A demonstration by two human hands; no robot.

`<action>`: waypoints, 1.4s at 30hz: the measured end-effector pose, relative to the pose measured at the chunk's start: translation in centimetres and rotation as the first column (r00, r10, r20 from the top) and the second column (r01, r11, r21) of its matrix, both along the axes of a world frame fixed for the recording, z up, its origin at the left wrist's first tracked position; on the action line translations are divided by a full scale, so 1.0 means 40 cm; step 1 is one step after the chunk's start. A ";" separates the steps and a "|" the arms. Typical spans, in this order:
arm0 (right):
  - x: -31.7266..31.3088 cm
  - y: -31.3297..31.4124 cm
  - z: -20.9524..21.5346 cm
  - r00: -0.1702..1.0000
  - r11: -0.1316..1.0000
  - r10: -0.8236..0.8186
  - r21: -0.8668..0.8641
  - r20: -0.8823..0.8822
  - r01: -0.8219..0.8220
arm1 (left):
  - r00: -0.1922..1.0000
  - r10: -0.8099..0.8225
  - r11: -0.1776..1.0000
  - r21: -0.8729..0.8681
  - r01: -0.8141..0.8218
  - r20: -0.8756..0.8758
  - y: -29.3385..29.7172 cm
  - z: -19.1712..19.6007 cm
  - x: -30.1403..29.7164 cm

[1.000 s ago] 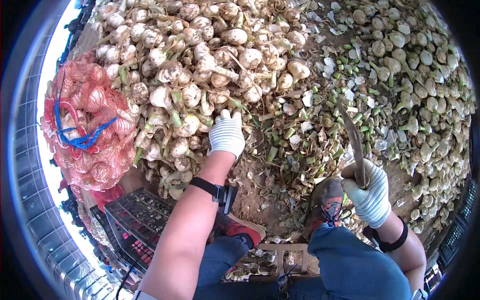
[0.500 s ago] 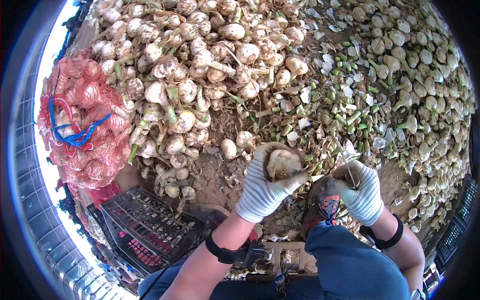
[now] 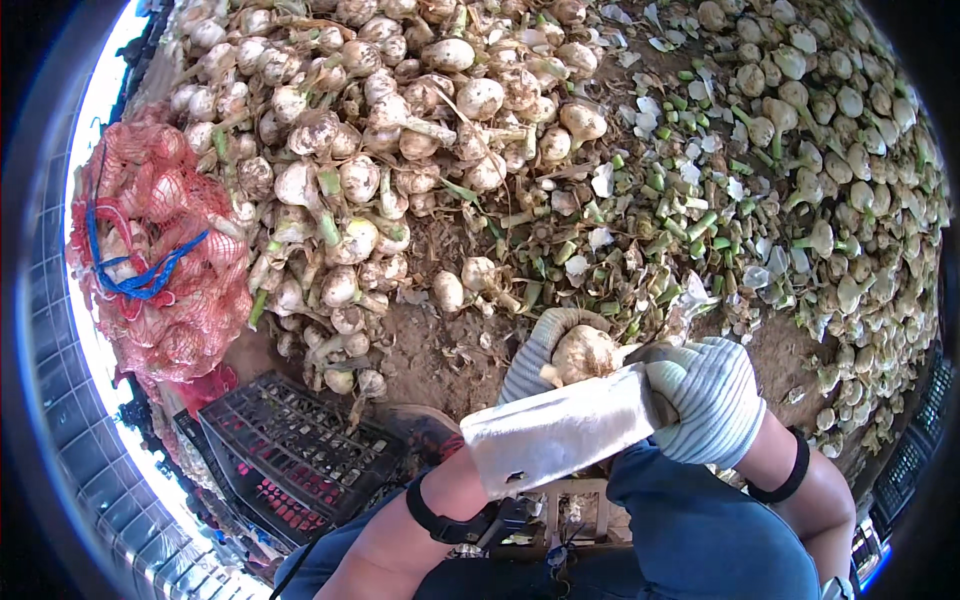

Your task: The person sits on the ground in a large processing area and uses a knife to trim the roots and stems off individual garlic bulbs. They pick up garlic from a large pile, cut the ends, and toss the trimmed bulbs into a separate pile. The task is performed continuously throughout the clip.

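My left hand [image 3: 536, 352], in a striped white knit glove, is closed around a garlic bulb [image 3: 586, 354], which sits beyond the blade. A cleaver [image 3: 560, 425] with a broad pale metal blade is gripped in my right hand [image 3: 712, 402], also gloved. The blade points left across the front of my left hand, hiding its lower part and wrist. Just behind it, the bulb's short stem shows toward my right hand. Whether the blade touches the bulb I cannot tell.
Uncut garlic [image 3: 360, 180] lies heaped at the upper left, trimmed bulbs [image 3: 850, 200] at the right. Stem cuttings and peel [image 3: 660, 210] lie between them. At the left are a red mesh sack [image 3: 165, 250] of garlic and a black plastic crate [image 3: 300, 450].
The cleaver has swung from nearly edge-on beside my right knee to broadside, pointing left in front of the bulb. My right hand has turned with it; the left still holds the garlic bulb.
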State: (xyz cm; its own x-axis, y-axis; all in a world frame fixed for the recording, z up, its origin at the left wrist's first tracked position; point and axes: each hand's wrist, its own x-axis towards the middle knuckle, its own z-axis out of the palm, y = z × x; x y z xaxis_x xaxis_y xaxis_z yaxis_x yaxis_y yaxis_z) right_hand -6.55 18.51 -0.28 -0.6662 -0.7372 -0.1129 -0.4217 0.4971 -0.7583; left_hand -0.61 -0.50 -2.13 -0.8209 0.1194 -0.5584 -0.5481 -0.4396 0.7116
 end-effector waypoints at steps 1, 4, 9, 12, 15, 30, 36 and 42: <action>-0.006 -0.002 0.010 0.999 0.999 0.032 -0.001 0.011 -0.032 | 1.000 -0.007 0.997 -0.075 0.008 0.020 0.012 0.012 0.003; -0.014 -0.005 0.030 0.991 0.990 0.128 0.047 0.036 -0.130 | 0.996 -0.068 0.976 -0.210 0.054 -0.061 0.019 0.011 0.011; -0.029 -0.009 0.044 0.976 0.977 0.201 0.054 0.079 -0.206 | 0.988 -0.130 0.947 -0.307 0.098 -0.086 0.013 0.006 0.019; -0.021 -0.003 0.030 0.981 0.984 0.175 0.027 0.078 -0.178 | 0.988 -0.135 0.932 -0.347 0.101 -0.075 0.016 0.007 0.025; -0.006 0.003 0.005 0.990 0.989 0.138 0.060 -0.015 -0.137 | 0.987 -0.107 0.911 -0.411 0.049 -0.120 0.028 -0.010 0.043; -0.025 0.125 -0.156 0.947 0.914 -0.311 0.296 0.076 0.276 | 0.897 -0.297 0.845 -0.527 0.089 -0.326 0.039 0.091 0.032; -0.019 0.089 -0.036 0.872 0.944 -0.304 0.000 0.384 0.329 | 0.900 -0.289 0.749 -0.663 0.001 -0.325 0.035 0.066 0.029; -0.013 0.016 0.036 0.983 0.982 0.181 -0.063 0.039 -0.178 | 0.985 0.146 0.987 -0.087 -0.138 0.094 0.035 0.048 0.034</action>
